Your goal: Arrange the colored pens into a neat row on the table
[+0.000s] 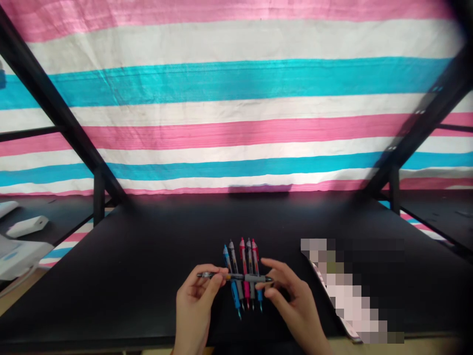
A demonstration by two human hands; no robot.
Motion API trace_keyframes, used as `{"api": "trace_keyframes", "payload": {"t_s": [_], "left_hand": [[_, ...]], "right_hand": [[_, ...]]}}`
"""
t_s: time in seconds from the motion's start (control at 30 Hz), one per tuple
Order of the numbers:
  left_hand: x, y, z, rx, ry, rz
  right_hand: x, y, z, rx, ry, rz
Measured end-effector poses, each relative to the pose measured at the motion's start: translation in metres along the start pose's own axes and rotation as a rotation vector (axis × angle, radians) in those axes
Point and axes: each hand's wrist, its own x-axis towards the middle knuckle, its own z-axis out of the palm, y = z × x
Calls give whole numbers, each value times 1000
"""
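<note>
My left hand (197, 296) pinches a black click pen with a grey grip (254, 278) near its clicker end, between thumb and fingertips. The pen lies almost level, its tip pointing right. My right hand (291, 296) has its thumb and index finger spread around the tip end; another fingertip is close under the grip, and I cannot tell whether it touches. Beneath the held pen, several click pens lie side by side on the table: a blue pen (235, 293) at the left, grey-gripped ones, and a pink pen (243, 251) in the middle. Their tips point toward me.
The pens lie on a black table (155, 256). Right of my right hand is a long pinkish item (351, 296), mostly blurred by pixels. Black frame bars (70, 118) slant at both sides before a striped sheet (236, 79). White devices (22, 256) sit at far left.
</note>
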Motion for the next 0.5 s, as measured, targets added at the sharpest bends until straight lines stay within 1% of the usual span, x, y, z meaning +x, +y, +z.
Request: {"api": "trace_keyframes", "payload": {"t_s": [0.13, 0.3, 0.43, 0.5], "left_hand": [[1, -1, 0, -5, 9, -10], [0, 3, 2, -4, 31, -19], [0, 3, 3, -13, 33, -23], [1, 3, 3, -16, 29, -28]], "right_hand": [[0, 1, 1, -24, 56, -2], [2, -4, 1, -32, -15, 14], [3, -6, 2, -25, 29, -7], [3, -6, 2, -69, 3, 5]]}}
